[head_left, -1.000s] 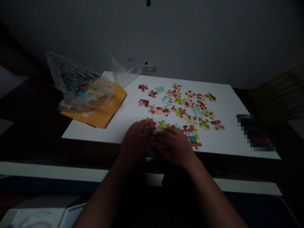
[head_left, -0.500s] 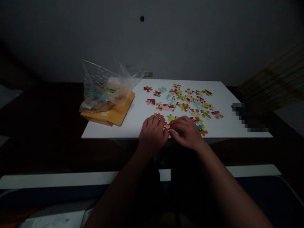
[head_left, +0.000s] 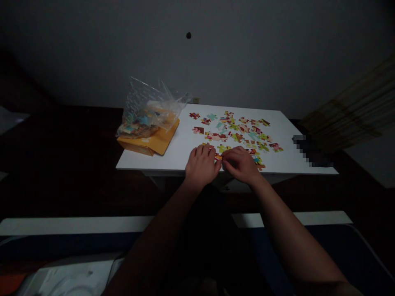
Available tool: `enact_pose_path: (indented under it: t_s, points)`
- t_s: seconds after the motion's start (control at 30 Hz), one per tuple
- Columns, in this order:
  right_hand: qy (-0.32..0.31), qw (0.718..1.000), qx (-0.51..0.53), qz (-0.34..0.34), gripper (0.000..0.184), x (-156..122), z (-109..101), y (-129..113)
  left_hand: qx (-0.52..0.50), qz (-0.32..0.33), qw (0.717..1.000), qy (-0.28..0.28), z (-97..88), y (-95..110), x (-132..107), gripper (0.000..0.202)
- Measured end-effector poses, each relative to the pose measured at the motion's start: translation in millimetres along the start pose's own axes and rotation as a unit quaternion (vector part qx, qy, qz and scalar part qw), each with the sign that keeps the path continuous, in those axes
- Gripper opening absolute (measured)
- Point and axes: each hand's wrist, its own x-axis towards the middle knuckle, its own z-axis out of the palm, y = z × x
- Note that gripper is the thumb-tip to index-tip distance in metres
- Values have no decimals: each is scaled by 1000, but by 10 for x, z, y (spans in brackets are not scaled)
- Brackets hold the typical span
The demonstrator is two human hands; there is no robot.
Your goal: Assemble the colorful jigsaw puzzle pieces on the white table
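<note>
At the near edge of the white table [head_left: 148,162], my left hand [head_left: 202,165] rests with bent fingers over red and orange jigsaw pieces, its thumb beside them. My right hand [head_left: 241,165] is closed in a pinch at the right end of a small orange-red jigsaw piece [head_left: 218,157] between both hands. The fingers cover much of that piece. Behind my left fingers a red and yellow piece partly shows. A joined part with blue and brown [head_left: 258,159] lies just right of my right hand. A green piece [head_left: 223,148] lies just beyond the fingertips.
Several loose jigsaw pieces [head_left: 237,137] spread over the middle of the table. At the left, a clear plastic bag [head_left: 145,117] with more pieces sits on a yellow box [head_left: 165,142]. A dark pixelated object [head_left: 311,152] lies at the right edge. A wall stands behind.
The camera view has shifted slightly, so the table appears a little smaller and higher. Both hands stay at the same pieces, with the fingers slightly closer together around the orange-red one.
</note>
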Motion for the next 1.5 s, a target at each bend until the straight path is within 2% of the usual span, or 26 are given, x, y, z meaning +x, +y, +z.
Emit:
enact_pose_path:
  t_s: [0.17, 0.27, 0.4, 0.53, 0.6, 0.73, 1.0, 1.13, 1.23, 1.5]
  points:
    - [-3, 1000, 12, 10, 11, 8, -18, 10, -29, 1, 999, -29, -25, -62, 14, 58]
    - [-17, 1000, 10, 19, 11, 29, -20, 5, -75, 1, 996, -53, -34, -128, 34, 56]
    - [-33, 999, 2, 20, 10, 53, -3, -6, -95, -14, 995, -23, -9, -192, 57, 50]
    - [-28, 999, -12, 22, 10, 79, 22, -40, -110, -62, 992, 25, 31, -222, 63, 36]
    - [-38, 999, -9, 25, 12, 94, 21, -65, -99, -70, 992, 34, 35, -221, 66, 38]
    - [-72, 997, 10, 30, 16, 115, -8, -102, -52, -50, 997, 7, 16, -218, 81, 42]
    - [-61, 998, -9, 13, 22, 105, 25, -95, -27, -45, 999, 5, 27, -260, 98, 43]
    - [-42, 998, -26, 26, 17, 90, 33, -114, -25, -45, 999, 11, 13, -217, 77, 46]
    - [-32, 998, -38, 40, 15, 76, 21, -139, -4, -43, 999, -9, -9, -180, 62, 44]
    - [-73, 996, -45, 24, 12, 86, -18, -182, 27, -23, 999, -12, -10, -128, 45, 37]
